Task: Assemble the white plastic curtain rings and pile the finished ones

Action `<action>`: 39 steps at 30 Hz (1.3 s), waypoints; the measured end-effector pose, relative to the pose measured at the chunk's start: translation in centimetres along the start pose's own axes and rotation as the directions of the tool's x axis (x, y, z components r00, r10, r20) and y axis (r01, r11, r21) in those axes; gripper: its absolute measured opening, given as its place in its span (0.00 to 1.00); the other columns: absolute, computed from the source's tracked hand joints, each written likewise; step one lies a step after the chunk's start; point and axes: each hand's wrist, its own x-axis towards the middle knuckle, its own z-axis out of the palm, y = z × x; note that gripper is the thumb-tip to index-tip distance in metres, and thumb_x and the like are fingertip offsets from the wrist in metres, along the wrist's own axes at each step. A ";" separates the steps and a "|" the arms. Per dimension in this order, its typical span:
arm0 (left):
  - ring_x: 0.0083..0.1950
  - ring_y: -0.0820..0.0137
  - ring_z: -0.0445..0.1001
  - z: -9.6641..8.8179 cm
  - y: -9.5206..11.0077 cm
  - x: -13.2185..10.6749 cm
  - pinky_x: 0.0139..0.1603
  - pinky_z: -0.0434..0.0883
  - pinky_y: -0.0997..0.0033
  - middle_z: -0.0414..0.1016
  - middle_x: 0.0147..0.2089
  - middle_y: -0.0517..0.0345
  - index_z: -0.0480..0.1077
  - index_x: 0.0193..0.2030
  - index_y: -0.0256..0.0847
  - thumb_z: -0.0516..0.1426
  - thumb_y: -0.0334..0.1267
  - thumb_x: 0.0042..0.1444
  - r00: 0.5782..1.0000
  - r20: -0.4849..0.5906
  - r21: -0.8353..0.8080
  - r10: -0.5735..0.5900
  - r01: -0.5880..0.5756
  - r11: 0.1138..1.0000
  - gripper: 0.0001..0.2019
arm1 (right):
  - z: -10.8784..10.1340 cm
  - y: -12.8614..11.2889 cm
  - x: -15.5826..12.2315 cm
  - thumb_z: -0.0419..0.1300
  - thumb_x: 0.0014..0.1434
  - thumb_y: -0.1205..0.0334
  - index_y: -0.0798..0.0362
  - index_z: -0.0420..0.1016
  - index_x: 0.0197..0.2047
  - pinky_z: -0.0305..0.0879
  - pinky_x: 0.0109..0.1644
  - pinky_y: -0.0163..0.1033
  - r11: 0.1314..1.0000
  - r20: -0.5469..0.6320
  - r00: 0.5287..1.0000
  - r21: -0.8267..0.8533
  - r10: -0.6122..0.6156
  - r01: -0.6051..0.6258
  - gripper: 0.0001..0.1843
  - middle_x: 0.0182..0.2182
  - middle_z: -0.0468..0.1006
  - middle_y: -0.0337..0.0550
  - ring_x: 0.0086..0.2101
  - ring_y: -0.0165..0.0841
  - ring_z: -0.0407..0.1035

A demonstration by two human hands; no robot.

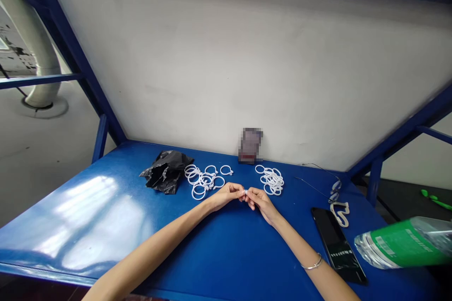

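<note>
My left hand (228, 194) and my right hand (259, 200) meet over the middle of the blue table (106, 216), fingers pinched together on one small white plastic ring (246, 192) held between them. A loose group of several white rings (205, 179) lies just behind my left hand. A tighter pile of white rings (271, 180) lies just behind my right hand. A thin bracelet (313, 263) sits on my right wrist.
A crumpled black plastic bag (166, 170) lies left of the rings. A black phone (337, 244) and a clear bottle with a green label (402, 242) are at the right, with a white cord (339, 211) behind them. A white wall backs the table; blue frame bars flank it.
</note>
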 end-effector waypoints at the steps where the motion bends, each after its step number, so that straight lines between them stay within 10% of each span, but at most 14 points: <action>1: 0.31 0.74 0.65 0.0 0.0 0.0 0.38 0.61 0.74 0.70 0.28 0.55 0.71 0.27 0.31 0.64 0.49 0.48 1.000 0.005 0.006 0.005 -0.005 1.000 0.19 | -0.1 0.0 0.0 0.62 0.55 0.46 0.56 0.71 0.24 0.52 0.25 0.32 1.000 0.006 1.000 -0.009 0.001 -0.001 0.21 0.17 0.64 0.34 0.18 0.23 0.57; 39: 0.32 0.72 0.67 0.2 0.2 -0.3 0.38 0.61 0.72 0.70 0.28 0.55 0.72 0.25 0.32 0.64 0.46 0.49 1.000 -0.002 -0.065 0.014 -0.014 0.998 0.16 | -0.5 0.0 0.1 0.65 0.53 0.47 0.57 0.75 0.28 0.59 0.29 0.33 0.996 0.066 0.997 0.082 0.031 -0.036 0.19 0.24 0.74 0.41 0.24 0.27 0.65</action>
